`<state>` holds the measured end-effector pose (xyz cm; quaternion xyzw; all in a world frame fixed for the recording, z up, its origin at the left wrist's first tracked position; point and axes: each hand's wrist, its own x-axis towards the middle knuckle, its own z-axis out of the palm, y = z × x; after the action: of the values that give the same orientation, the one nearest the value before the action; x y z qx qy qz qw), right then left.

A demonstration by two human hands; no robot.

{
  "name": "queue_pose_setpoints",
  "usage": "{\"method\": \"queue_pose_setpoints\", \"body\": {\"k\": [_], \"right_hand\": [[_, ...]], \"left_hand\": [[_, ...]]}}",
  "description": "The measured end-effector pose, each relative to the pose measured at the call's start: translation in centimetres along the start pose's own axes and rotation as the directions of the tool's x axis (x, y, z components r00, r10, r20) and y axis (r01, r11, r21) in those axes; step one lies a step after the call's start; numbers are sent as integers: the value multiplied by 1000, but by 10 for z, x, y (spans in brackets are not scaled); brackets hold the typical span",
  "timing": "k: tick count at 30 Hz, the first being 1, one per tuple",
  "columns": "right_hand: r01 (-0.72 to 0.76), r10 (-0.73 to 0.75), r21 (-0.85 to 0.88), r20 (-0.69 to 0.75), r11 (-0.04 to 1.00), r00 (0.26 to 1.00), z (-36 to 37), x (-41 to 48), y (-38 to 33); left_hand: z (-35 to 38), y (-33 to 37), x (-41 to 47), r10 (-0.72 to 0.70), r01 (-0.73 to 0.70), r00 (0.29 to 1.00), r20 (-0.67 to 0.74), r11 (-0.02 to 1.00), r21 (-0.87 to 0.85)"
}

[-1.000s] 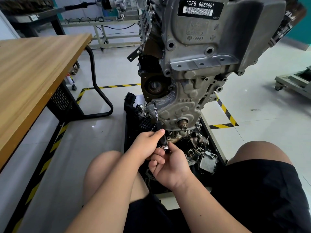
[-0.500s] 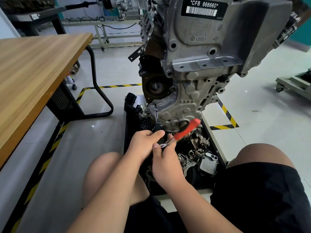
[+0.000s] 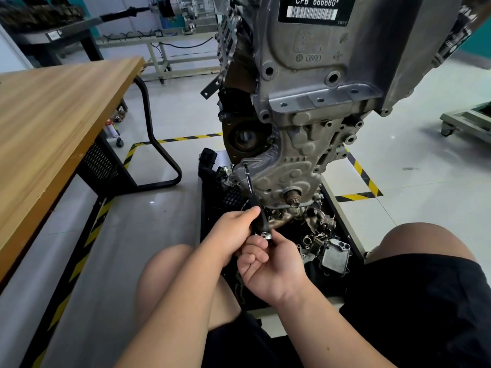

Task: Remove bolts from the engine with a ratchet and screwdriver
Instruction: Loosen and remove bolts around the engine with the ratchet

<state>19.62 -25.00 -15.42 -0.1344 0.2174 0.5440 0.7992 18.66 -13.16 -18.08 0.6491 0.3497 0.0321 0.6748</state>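
The red handle that stuck up to the right of the hands half a second ago has swung out of sight, and the right hand (image 3: pixel 273 266) has rolled palm-up beneath the tool. Its fingers are curled, thumb and forefinger pinching the shiny metal head of the ratchet (image 3: pixel 266 235) at the butt of the screwdriver (image 3: pixel 249 181). The left hand (image 3: pixel 233 229) is wrapped round the screwdriver's black grip, thumb lying along it. The thin shaft slants up and left to a bolt (image 3: pixel 245 163) at the lower left edge of the engine (image 3: pixel 305 107), low on the casting, just above the tray of loose parts (image 3: pixel 329 251). A black label (image 3: pixel 316 9) on top of the engine reads "*CFB 666660*" over a barcode; below it the VW and Audi emblems (image 3: pixel 308 58) are cast into the metal, with fainter stamped characters above them that are too small to read.
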Motion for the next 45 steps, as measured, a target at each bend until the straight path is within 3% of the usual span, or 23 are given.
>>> {"method": "queue_pose_setpoints", "body": {"k": [7, 10, 12, 14, 16, 17, 18, 19, 20, 22, 24, 26, 28, 34, 36, 38, 39, 40, 41, 42, 43, 44, 45], "right_hand": [[2, -3, -34, -33, 999, 999, -1, 1, 1], [110, -148, -265, -126, 958, 981, -2, 6, 8], [261, -388, -577, -107, 774, 915, -8, 8, 10], [346, -594, -863, 67, 369, 801, -16, 9, 9], [317, -597, -946, 295, -72, 746, -23, 9, 7], [299, -586, -939, 341, -172, 735, -25, 8, 6], [308, -590, -935, 349, -174, 728, -25, 9, 6], [343, -602, -932, 342, -117, 722, -26, 11, 5], [377, -606, -926, 294, 10, 739, -25, 13, 5], [375, -551, -834, 105, 405, 828, -20, 16, 5], [254, -349, -585, -54, 770, 936, -14, 13, 3], [73, -97, -242, -89, 968, 991, -11, 8, -6], [-25, 25, -7, -16, 1000, 1000, -12, 5, -13], [-71, 64, 113, 59, 991, 996, -11, 6, -7], [-56, 56, 64, 6, 996, 998, -12, 10, -4], [76, -99, -204, -106, 976, 989, -16, 15, 1], [196, -270, -424, -122, 884, 955, -19, 16, 2], [297, -452, -665, -69, 686, 889, -22, 15, 2], [347, -589, -850, 55, 395, 806, -28, 16, 2], [351, -616, -929, 212, 113, 759, -33, 16, 1], [338, -590, -939, 313, -72, 744, -37, 17, 2], [316, -570, -939, 334, -134, 750, -37, 16, 3], [307, -571, -946, 309, -103, 760, -36, 16, 4]], "left_hand": [[1, -2, 0, -24, 24, 1000, -5, 999, -29], [3, -3, -1, 19, -17, 999, -49, 999, 37], [4, -3, 0, 78, -70, 993, -90, 993, 92], [5, -3, 2, 123, -108, 985, -122, 987, 118], [5, -2, 4, 137, -117, 977, -161, 984, 131], [4, -2, 5, 132, -110, 977, -167, 985, 132], [4, -2, 4, 115, -97, 981, -155, 988, 118], [4, -1, 3, 87, -75, 988, -129, 993, 92], [6, 1, 2, 52, -46, 994, -98, 997, 57], [8, 5, -1, -13, 13, 999, -50, 1000, -6], [8, 9, -4, -56, 56, 998, -8, 998, -42], [7, 9, -5, -68, 69, 997, 22, 996, -49], [7, 7, -8, -52, 53, 998, 35, 998, -19], [6, 7, -7, -57, 57, 998, -2, 998, 4], [4, 4, -5, -49, 49, 998, -28, 999, 11], [3, 0, -2, -22, 25, 998, -60, 998, 55], [4, -1, -1, -5, 11, 997, -74, 996, 84], [5, -2, 0, 14, -5, 996, -87, 994, 114], [5, -3, 2, 32, -18, 994, -101, 990, 137], [5, -3, 3, 43, -25, 992, -116, 988, 153], [6, -2, 3, 50, -27, 990, -134, 986, 165], [6, -1, 2, 56, -28, 987, -152, 983, 181], [6, -1, 3, 65, -30, 984, -166, 979, 204]]}}
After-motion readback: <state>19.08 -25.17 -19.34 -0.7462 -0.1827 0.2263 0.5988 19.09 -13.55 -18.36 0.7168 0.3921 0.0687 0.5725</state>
